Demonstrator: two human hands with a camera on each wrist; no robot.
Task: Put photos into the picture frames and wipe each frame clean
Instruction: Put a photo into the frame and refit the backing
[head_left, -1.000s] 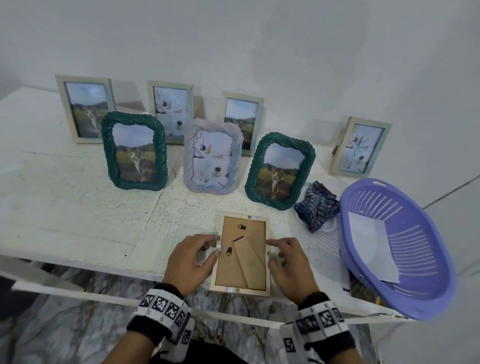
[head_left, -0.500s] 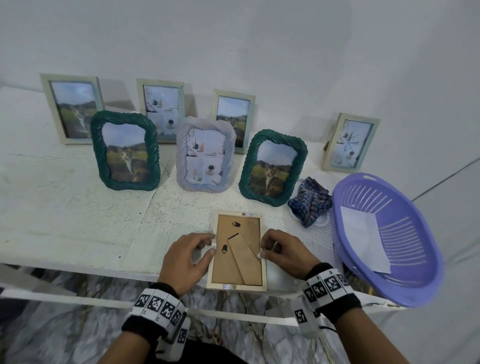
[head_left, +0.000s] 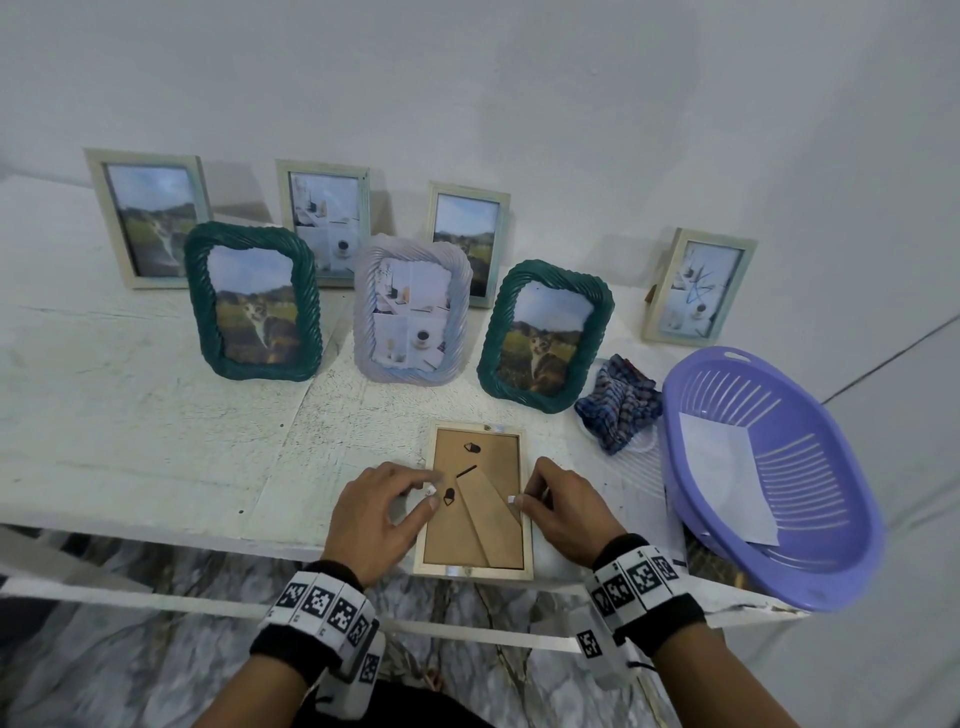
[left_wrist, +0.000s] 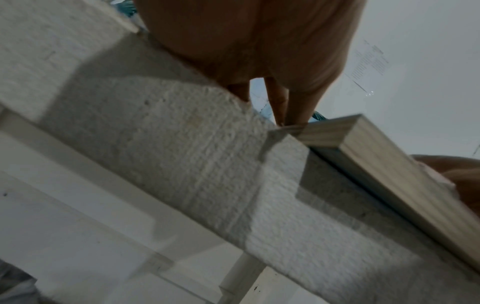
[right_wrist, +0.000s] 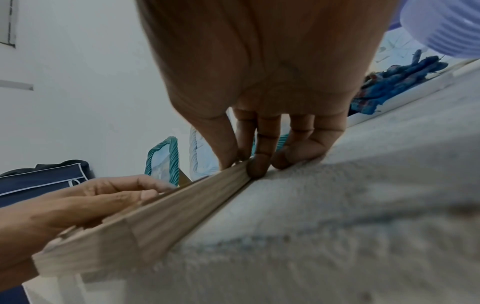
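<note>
A pale wooden picture frame (head_left: 475, 499) lies face down at the table's front edge, its brown backing and folded stand facing up. My left hand (head_left: 428, 488) holds its left rail, with the thumb on the backing and the fingers curled at the outer side. My right hand (head_left: 522, 496) pinches the right rail. The right wrist view shows that hand (right_wrist: 246, 162) with the thumb on top of the frame (right_wrist: 168, 209) and the fingers against its side. The left wrist view shows my left hand (left_wrist: 285, 115) touching the frame (left_wrist: 389, 164) at a corner.
Behind stand two green twisted frames (head_left: 254, 301) (head_left: 545, 335), a lilac one (head_left: 413, 317) and several pale wooden ones, all with photos. A blue checked cloth (head_left: 621, 408) lies right of the flat frame. A purple basket (head_left: 800, 462) holding a white sheet overhangs the table's right end.
My right hand has drawn its stretched finger back off the backing and now pinches the right rail, with its wrist swung outward. The left hand has barely moved.
</note>
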